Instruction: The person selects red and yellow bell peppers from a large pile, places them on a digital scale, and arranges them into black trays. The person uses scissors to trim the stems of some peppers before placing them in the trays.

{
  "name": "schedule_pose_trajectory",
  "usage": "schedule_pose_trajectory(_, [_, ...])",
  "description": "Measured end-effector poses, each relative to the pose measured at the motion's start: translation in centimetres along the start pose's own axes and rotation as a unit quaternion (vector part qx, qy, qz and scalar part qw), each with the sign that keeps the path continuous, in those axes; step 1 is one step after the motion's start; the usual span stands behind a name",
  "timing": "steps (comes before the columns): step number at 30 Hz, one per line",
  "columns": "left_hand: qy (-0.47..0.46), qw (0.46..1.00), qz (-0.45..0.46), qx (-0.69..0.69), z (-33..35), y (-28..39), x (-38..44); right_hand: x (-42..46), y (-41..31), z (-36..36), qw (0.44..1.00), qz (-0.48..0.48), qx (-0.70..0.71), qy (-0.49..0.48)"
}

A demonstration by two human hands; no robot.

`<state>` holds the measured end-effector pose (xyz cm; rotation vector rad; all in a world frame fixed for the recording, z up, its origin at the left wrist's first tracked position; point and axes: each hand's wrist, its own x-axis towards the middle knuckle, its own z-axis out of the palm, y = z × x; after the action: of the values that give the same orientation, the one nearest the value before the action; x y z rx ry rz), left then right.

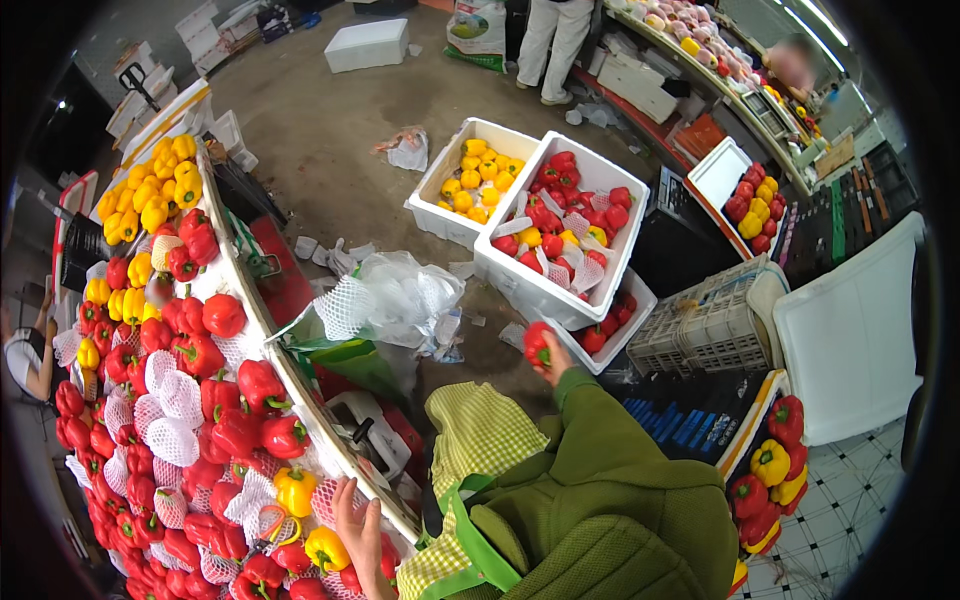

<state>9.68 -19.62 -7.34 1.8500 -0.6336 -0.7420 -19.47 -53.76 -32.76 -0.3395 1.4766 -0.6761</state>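
Note:
My right hand [556,358] grips a red bell pepper [535,343] in front of the stacked white foam boxes. Beside the bench edge, my left hand [358,529] is empty with its fingers apart, close to a yellow bell pepper [327,549]. Heaped across the bench are red bell peppers [238,433], many among white foam net sleeves [172,441]. The upper foam box [551,298] holds red peppers, a few yellow ones and loose nets. Below it, a lower foam box [598,363] contains red peppers and is partly hidden.
Yellow peppers fill part of another foam box [442,220]. A clear plastic bag [409,289] with nets bulges beside the bench [300,409]. Grey plastic crates [694,322] and a white foam lid [844,330] stand at right. A person in pale trousers [555,41] stands farther off.

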Motion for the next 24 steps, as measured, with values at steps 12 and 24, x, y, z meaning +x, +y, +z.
schedule_pose_trajectory(12, [-0.01, 1.0, 0.002, 0.002, 0.2, -0.3, 1.3, 4.2, -10.5, -18.7, 0.946, -0.161, 0.199, 0.201])
schedule_pose_trajectory(24, [0.16, 0.983, -0.026, -0.087, -1.0, 0.2, -2.4, 1.2, -12.4, 10.7, 0.963, -0.123, -0.13, -0.203])
